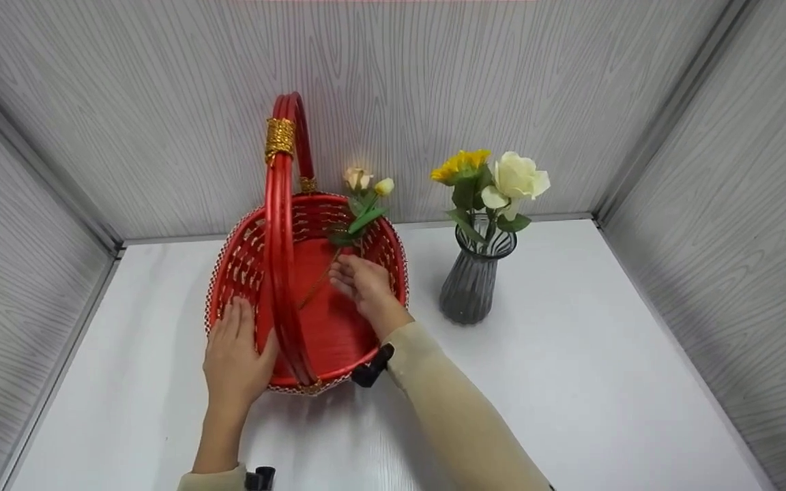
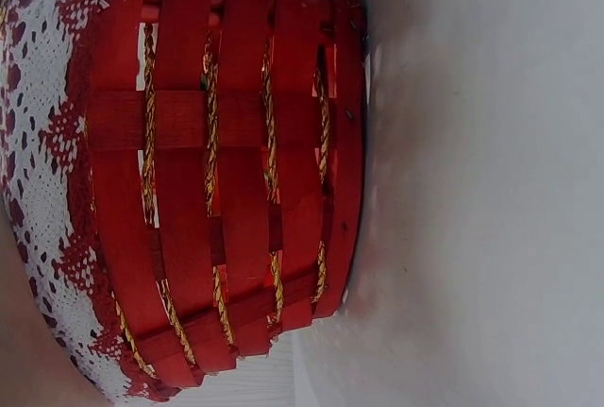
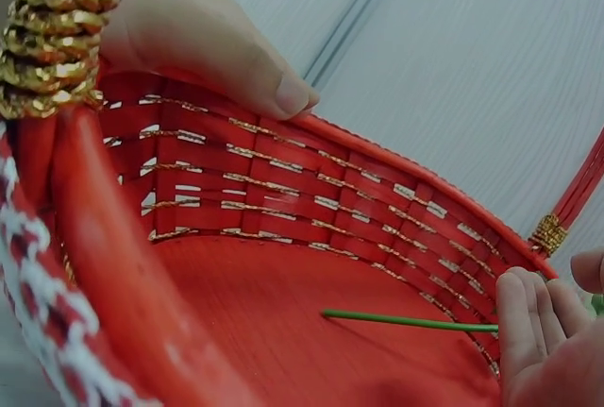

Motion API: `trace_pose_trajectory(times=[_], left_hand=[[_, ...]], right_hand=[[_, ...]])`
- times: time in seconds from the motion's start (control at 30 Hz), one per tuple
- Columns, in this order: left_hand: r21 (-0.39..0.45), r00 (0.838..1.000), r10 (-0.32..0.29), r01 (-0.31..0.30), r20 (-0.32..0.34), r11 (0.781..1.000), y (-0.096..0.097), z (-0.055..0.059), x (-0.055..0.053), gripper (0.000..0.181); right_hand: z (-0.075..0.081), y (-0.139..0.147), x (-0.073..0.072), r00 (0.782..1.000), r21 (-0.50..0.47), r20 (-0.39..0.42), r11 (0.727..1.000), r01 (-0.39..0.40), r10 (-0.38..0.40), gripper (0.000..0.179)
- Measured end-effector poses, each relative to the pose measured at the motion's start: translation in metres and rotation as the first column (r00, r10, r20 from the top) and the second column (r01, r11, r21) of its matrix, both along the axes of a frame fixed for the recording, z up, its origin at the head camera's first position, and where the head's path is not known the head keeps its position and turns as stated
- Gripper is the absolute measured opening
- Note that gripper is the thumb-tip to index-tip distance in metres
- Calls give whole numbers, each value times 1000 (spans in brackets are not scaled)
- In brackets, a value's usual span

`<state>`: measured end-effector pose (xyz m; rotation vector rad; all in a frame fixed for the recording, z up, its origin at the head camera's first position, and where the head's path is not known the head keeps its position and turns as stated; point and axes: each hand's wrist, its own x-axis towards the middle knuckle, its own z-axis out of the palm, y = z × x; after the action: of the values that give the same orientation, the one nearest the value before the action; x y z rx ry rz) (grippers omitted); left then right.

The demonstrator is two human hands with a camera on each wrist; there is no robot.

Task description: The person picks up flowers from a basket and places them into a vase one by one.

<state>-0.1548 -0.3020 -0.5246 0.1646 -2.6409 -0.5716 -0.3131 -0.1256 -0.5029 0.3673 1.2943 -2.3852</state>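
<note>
A red woven basket (image 1: 325, 327) with a tall hooped handle (image 1: 282, 225) stands on the white table. My left hand (image 1: 237, 361) rests over its near left rim, fingers stretched out along the inside. The left wrist view shows the basket's outer wall (image 2: 189, 180) and white lace trim (image 2: 42, 133). Inside the basket, my right hand (image 1: 366, 283) pinches a thin green flower stem (image 3: 406, 320), its cut end slanting down over the red floor. Beyond the fingers are green leaves (image 1: 366, 219), a pale yellow tulip (image 1: 384, 187) and a peach rose (image 1: 357, 179), close together by the far right rim.
Right of the basket stands a ribbed grey glass vase (image 1: 471, 283). It holds a yellow sunflower (image 1: 462, 166) and a cream rose (image 1: 519, 179). Grey wood-grain panels (image 1: 393, 82) enclose the table (image 1: 570, 354) at the back and both sides.
</note>
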Motion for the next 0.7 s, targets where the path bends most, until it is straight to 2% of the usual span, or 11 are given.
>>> trace_pose_trajectory(times=[0.5,0.7], left_hand=[[-2,1000,3,-3,-4,1000,2,-1,-1,69],[-5,999,12,-12,-36,1000,1,-1,-1,69]], right_hand=[[-6,-11,-9,991,-18,126,998,53,-51,39],[-5,-17,-14,984,-29,177,999,35,-30,44]])
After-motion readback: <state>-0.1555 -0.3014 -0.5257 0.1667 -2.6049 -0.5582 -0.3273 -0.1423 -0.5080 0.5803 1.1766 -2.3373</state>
